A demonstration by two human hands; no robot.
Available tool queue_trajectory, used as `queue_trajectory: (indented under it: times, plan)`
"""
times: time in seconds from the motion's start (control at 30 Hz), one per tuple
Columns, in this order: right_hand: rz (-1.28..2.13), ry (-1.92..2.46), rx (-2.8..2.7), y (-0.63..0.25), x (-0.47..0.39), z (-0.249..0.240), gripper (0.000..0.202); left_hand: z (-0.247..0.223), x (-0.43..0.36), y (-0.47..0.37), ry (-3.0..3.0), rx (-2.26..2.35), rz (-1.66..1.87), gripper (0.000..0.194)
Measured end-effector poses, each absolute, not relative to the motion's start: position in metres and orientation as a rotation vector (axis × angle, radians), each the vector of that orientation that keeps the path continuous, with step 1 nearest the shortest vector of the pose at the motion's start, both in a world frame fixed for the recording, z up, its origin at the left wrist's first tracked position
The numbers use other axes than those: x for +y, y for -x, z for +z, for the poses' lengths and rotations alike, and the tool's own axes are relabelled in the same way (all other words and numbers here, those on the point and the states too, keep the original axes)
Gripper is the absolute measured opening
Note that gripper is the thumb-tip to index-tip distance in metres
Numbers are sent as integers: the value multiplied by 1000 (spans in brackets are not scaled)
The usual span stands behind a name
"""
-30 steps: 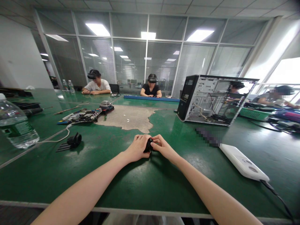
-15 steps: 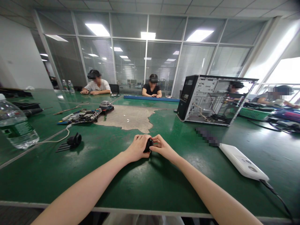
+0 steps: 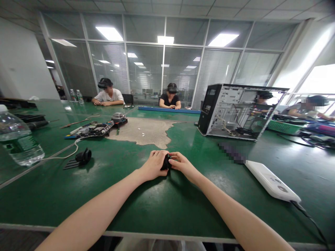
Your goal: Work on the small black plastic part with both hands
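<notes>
In the middle of the green table, my left hand is wrapped round a small black part, whose exact kind I cannot make out. The fingers of my right hand pinch at the right side of this black part. Much of it is hidden by my fingers. Off to the left lies another black piece, round with several long flat prongs. Beyond my hands, a bare tan patch shows in the green surface.
A circuit board with a white cable lies at the left, near a water bottle. At the right stand an open computer case and a white power bank with a cord. Co-workers sit across the table.
My right fingers have shifted slightly on the black part, while my left hand keeps its grip in the same place. A co-worker at the far left has moved their hands a little.
</notes>
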State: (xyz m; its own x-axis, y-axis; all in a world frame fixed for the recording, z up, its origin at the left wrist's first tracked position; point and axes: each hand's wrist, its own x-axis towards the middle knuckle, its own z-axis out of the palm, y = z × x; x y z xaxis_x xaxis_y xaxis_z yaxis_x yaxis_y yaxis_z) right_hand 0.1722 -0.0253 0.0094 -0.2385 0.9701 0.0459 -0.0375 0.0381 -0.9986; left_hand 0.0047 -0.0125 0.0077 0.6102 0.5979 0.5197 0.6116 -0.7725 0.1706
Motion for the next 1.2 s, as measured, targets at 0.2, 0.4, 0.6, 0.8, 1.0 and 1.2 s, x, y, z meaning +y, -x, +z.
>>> queue_trajectory:
  times: [0.2, 0.4, 0.6, 0.8, 1.0, 1.2]
  plan:
    - [1376, 1023, -1272, -175, -20, 5, 38, 9, -13, -5, 2803, -1054, -888, 58]
    - [1305, 1036, -1367, -176, -17, 2, 39, 7, -12, -6, 2799, -1063, -896, 57]
    - [1307, 1013, -1466, -173, -15, 3, 37, 5, -13, -6, 2800, -1049, -902, 59]
    - [1229, 1029, -1492, -171, -20, 3, 33, 4, -13, -7, 2781, -1056, -906, 59]
    - [1083, 960, -1578, -167, -26, 3, 34, 5, -12, -6, 2773, -1054, -886, 60]
    - [1213, 1004, -1488, -167, -25, 4, 27, 6, -13, -6, 2796, -1073, -895, 59]
